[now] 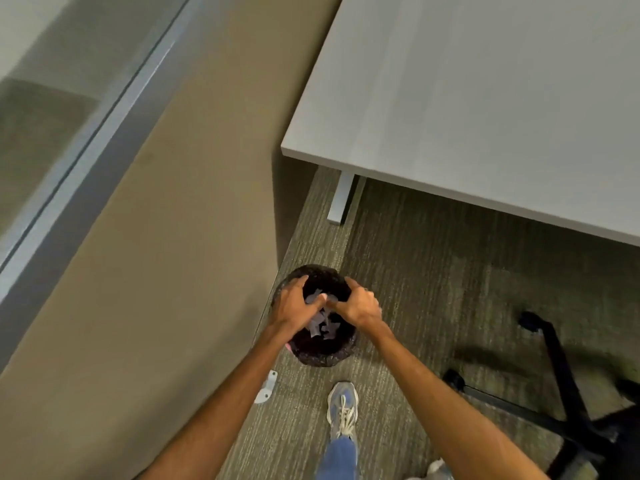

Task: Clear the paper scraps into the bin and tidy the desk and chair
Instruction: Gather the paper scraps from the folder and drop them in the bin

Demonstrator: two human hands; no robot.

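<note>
Scraps (320, 323): I see pale paper bits lying inside the bin, some right under my fingers; whether any are pinched I cannot tell.
Bin (317, 356): small, round, dark, on the carpet by the wall, just off the desk's near corner.
Left hand (294, 306): over the bin's mouth, fingers curled loosely downward, thumb near the far rim; I cannot tell if it holds anything.
Right hand (358, 306): also over the mouth, fingers bent in a loose fist, its knuckles close to my left fingertips; grip unclear.
Desk (485, 116): grey top, upper right, bare where I can see it; one pale leg (341, 199) shows beneath.
Chair (554, 403): only its black wheeled base shows, lower right, well apart from the bin.
Shoe (343, 408): my light sneaker on the carpet (433, 271), just behind the bin.
Wall (156, 237): beige, left of the bin.
</note>
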